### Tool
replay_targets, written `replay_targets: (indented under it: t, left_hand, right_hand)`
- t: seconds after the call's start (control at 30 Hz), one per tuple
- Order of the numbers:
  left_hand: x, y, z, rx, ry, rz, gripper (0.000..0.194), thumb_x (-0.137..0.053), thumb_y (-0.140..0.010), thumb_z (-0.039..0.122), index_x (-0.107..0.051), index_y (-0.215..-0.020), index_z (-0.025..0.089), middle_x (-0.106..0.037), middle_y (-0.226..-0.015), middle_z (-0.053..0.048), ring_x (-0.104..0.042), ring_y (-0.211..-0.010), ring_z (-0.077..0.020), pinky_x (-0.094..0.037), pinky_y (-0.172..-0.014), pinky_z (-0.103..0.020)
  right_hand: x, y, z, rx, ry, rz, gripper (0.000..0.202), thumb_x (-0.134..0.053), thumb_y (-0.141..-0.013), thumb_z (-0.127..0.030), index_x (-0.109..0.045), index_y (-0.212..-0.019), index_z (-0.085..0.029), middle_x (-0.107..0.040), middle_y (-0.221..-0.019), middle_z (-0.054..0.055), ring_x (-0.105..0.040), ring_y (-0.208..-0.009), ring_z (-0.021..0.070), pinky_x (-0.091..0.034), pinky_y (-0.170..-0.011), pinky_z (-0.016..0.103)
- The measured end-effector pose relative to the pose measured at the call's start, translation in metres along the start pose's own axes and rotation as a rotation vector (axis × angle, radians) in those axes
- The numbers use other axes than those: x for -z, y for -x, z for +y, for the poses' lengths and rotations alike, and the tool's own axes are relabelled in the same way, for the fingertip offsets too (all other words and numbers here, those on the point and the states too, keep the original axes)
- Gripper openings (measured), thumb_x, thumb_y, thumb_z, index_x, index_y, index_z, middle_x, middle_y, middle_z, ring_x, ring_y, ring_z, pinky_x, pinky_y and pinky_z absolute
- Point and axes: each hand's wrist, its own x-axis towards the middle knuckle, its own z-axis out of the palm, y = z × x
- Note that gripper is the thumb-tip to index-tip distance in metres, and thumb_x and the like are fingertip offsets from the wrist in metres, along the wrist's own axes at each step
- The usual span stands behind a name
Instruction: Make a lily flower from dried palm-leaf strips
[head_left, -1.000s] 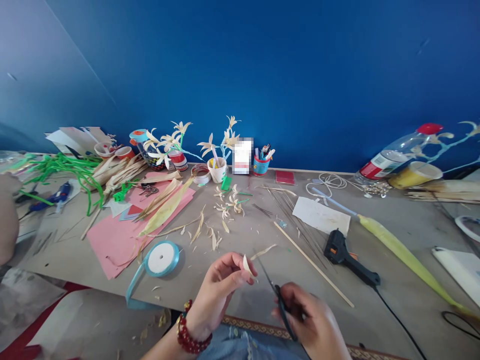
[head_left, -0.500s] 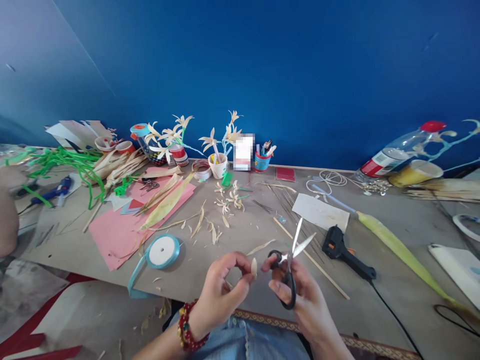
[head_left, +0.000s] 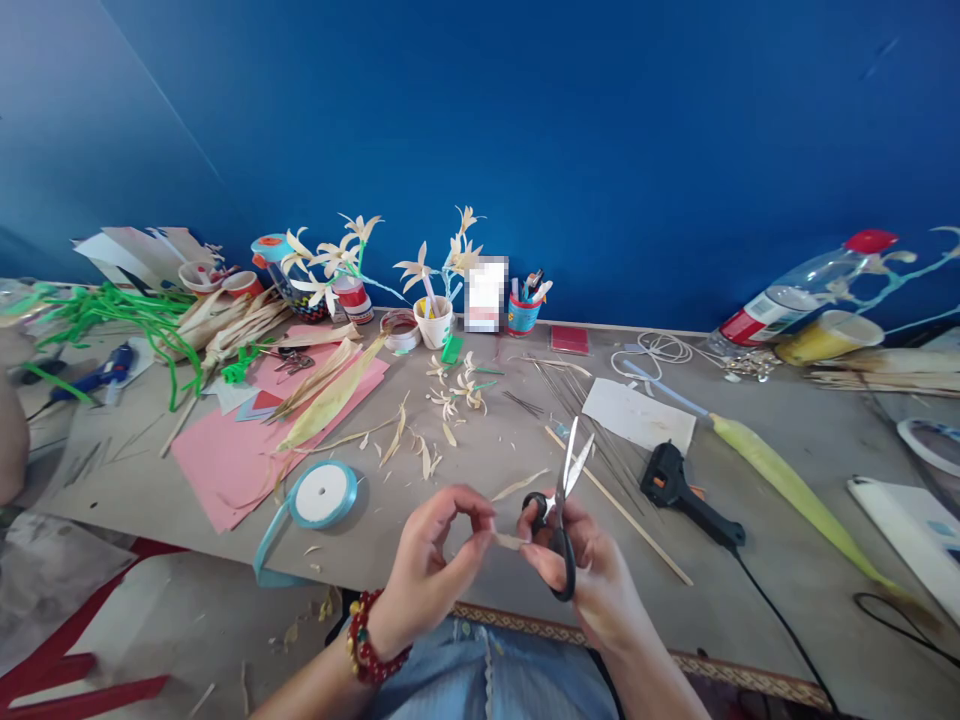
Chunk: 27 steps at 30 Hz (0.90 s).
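Observation:
Between thumb and forefinger, my left hand (head_left: 450,548) pinches one end of a small pale husk petal (head_left: 510,541). The fingertips of my right hand (head_left: 581,560) touch the petal's other end. A pair of scissors (head_left: 566,485) with black handles hangs on that same right hand, its blades pointing away and slightly apart. Beyond my hands lie loose husk pieces (head_left: 426,460) and several small husk flowers (head_left: 465,388) on the grey table (head_left: 420,505). A thin husk strip (head_left: 521,485) rests just past my fingers.
A ribbon spool (head_left: 324,494) lies left, beside pink paper (head_left: 217,470). On the right are a black glue gun (head_left: 690,500), a wooden stick (head_left: 622,515) and a green husk (head_left: 795,500). Cups with husk flowers (head_left: 433,322) line the blue wall. Another person's arm (head_left: 11,430) shows far left.
My right hand has moved left so its fingertips meet the petal. The petal has turned from upright to lying sideways between both hands. The scissor blades have come closer together.

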Motion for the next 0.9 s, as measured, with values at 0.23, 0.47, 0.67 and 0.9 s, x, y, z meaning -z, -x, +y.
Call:
replay_targets:
  t: [0.23, 0.47, 0.67, 0.9]
  left_hand:
    - [-0.018, -0.001, -0.013, 0.192, 0.503, -0.032, 0.021, -0.076, -0.079, 0.031, -0.065, -0.089, 0.017, -0.060, -0.091, -0.005, -0.056, -0.087, -0.0179, -0.044, -0.081, -0.029]
    - [-0.024, 0.000, -0.016, 0.147, 0.447, 0.078, 0.013, -0.074, -0.080, 0.026, -0.066, -0.078, 0.016, -0.056, -0.086, -0.003, -0.054, -0.082, -0.0155, -0.044, -0.080, -0.027]
    - [-0.020, -0.002, -0.012, 0.162, 0.464, 0.064, 0.013, -0.071, -0.082, 0.024, -0.065, -0.076, 0.015, -0.056, -0.082, -0.003, -0.052, -0.079, -0.0147, -0.042, -0.077, -0.026]
    - [-0.011, -0.005, -0.008, 0.177, 0.453, 0.012, 0.014, -0.072, -0.082, 0.025, -0.063, -0.077, 0.016, -0.060, -0.083, -0.004, -0.054, -0.081, -0.0157, -0.040, -0.076, -0.026]
  right_hand:
    - [-0.015, 0.003, 0.005, -0.018, -0.091, 0.141, 0.039, -0.085, -0.063, -0.040, -0.059, -0.086, -0.022, -0.065, -0.073, -0.001, -0.051, -0.053, 0.0102, -0.041, -0.047, 0.020]
    - [-0.021, 0.006, 0.007, -0.022, -0.069, 0.165, 0.035, -0.085, -0.063, -0.037, -0.061, -0.085, -0.022, -0.065, -0.071, -0.003, -0.052, -0.055, 0.0102, -0.041, -0.052, 0.020]
    - [-0.011, 0.010, 0.009, -0.034, 0.095, 0.069, 0.031, -0.080, -0.068, -0.036, -0.059, -0.084, -0.021, -0.062, -0.076, -0.001, -0.055, -0.064, 0.0126, -0.045, -0.057, 0.021]
    - [0.029, 0.017, 0.008, -0.040, 0.544, -0.236, 0.031, -0.075, -0.069, -0.036, -0.048, -0.074, -0.021, -0.040, -0.060, -0.009, -0.031, -0.051, 0.0080, -0.025, -0.046, 0.020]
